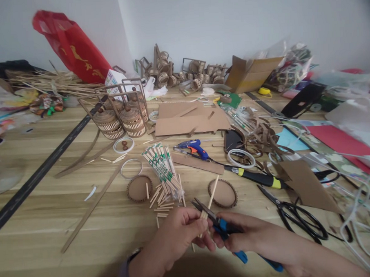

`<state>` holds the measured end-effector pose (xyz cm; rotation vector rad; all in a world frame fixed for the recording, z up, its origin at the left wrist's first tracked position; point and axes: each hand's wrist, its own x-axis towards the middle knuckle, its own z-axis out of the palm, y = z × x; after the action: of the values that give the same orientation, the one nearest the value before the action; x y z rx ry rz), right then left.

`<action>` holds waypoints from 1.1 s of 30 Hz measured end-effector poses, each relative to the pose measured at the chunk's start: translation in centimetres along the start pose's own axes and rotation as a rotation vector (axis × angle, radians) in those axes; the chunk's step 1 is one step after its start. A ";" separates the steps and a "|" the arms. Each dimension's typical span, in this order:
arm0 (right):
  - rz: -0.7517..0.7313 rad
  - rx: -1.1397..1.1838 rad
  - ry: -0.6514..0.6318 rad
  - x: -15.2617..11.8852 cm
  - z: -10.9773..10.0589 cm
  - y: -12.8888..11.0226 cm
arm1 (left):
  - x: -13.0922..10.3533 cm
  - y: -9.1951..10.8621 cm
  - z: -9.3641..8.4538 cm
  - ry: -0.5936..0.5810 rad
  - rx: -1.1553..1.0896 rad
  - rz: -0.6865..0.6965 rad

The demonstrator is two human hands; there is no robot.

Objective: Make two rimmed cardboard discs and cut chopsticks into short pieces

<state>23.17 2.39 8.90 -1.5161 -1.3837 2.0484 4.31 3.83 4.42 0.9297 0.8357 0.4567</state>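
Note:
Near the bottom middle, my left hand pinches a few thin wooden sticks, one of which reaches up past the fingers. My right hand is wrapped around blue-and-black-handled cutters. Their dark jaws are parted and lie against the sticks beside my left fingertips. Just beyond the hands is a round cardboard disc with a braided rim. A similar disc, with one short stick on it, lies to the left. Between them are short cut sticks and a bundle of paper-wrapped chopsticks.
A blue glue gun, white rings and black scissors lie beyond and to the right. Several small woven baskets with lids stand back left. Cardboard sheets, a carton and a red bag are farther back.

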 end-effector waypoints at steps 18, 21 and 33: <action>0.030 -0.033 -0.021 0.6 0.3 0.1 | 0.6 -0.5 -0.1 -0.041 -0.040 -0.007; 0.019 -0.071 -0.003 1.0 0.4 0.5 | 0.7 -0.6 -0.1 -0.033 -0.032 -0.011; 0.017 -0.033 -0.015 0.8 0.3 0.4 | 0.7 -0.4 -0.2 -0.038 -0.093 -0.027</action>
<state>22.67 2.53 8.10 -1.5334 -1.4219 2.0614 4.64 4.20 3.73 0.8381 0.7858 0.4494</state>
